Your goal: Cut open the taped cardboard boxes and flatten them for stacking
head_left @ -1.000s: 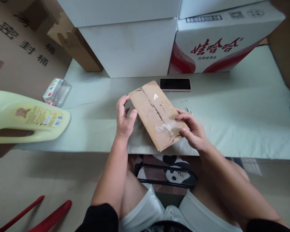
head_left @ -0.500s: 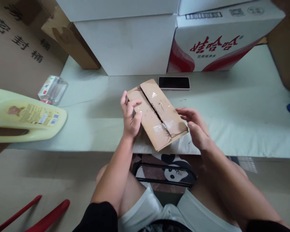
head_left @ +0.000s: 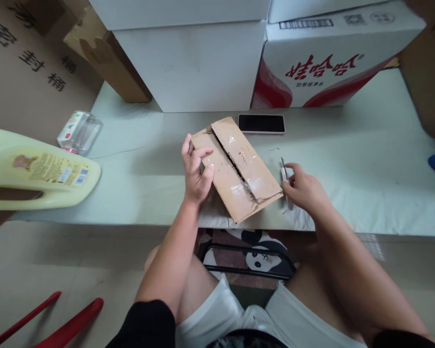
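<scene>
The cardboard box (head_left: 237, 169) lies slantwise on the counter (head_left: 366, 159), with its nearest corner close to the front edge; I take this box as the landmark for all the places. Along its top the seam (head_left: 234, 165) shows as a dark, ragged gap, running nearly from the far end to the near end. So the parting of the seam is, in my judgement, mostly done. The two flaps, however, lie almost flat and are not folded back, and the contents cannot be seen. Shiny clear tape (head_left: 239, 190) remains near the close end of the box; whether any piece yet bridges the gap, I cannot tell. What is left, it seems, is to free this end and to lift the flaps.

The left hand (head_left: 198, 174) is at the left side of the box, half curled, with the thumb and a finger upon the top and the other fingers along the edge, holding it lightly. The right hand (head_left: 302, 188) is just to the right of the box, with thumb and fingers closed around a slim knife (head_left: 284, 174), whose blade points away from the person. The phone (head_left: 261, 124) lies beyond the box, near its far end.
</scene>
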`<act>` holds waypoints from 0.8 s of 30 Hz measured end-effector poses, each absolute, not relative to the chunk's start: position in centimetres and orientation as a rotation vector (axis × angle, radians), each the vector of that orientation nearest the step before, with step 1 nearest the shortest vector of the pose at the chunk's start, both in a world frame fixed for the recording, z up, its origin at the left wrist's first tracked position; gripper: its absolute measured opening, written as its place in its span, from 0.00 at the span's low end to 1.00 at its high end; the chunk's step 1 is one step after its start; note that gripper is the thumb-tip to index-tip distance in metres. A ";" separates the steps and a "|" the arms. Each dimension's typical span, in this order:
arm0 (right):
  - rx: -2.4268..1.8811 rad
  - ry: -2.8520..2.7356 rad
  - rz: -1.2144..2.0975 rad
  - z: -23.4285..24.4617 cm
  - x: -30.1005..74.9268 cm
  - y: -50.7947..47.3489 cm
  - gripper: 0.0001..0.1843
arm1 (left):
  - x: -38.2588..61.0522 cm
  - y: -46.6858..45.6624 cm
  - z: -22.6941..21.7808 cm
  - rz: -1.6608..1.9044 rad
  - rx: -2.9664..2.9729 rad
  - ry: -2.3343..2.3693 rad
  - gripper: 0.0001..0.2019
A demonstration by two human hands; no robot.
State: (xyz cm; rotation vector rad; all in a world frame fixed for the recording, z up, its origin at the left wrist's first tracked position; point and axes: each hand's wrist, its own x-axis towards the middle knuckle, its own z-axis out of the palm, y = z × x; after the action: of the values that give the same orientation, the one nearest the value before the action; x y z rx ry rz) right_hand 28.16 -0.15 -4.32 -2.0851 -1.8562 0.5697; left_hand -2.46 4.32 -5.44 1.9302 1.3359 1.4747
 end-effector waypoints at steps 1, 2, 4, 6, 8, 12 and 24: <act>-2.017 -1.782 0.675 -4.1 27.9 -0.1 0.27 | -2.6 4.4 -5.6 1.469 1.925 1.326 0.28; -1.932 -1.697 0.790 -4.0 27.5 0.0 0.28 | -2.8 4.5 -5.7 1.465 1.920 1.310 0.29; -1.734 -1.530 0.994 -3.8 26.9 0.0 0.29 | -3.2 4.8 -6.1 1.470 1.907 1.267 0.31; -1.560 -1.394 1.114 -3.6 26.4 0.0 0.24 | -3.4 5.0 -6.4 1.486 1.898 1.223 0.34; -1.439 -1.284 1.190 -3.3 26.1 -0.1 0.17 | -3.5 5.2 -6.5 1.490 1.895 1.197 0.38; -1.191 -1.092 1.357 -2.5 26.2 -0.2 0.19 | -3.3 5.3 -6.2 1.448 1.870 1.243 0.44; -0.962 -0.958 1.204 -1.3 25.5 -0.6 0.11 | -3.9 5.3 -6.5 1.525 1.811 1.148 0.41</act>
State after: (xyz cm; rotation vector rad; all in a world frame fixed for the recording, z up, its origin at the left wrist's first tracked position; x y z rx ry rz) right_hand 25.46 -0.64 -1.31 -0.9617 -0.9581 1.2040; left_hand -3.85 5.30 -6.48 1.8114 1.1478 1.5247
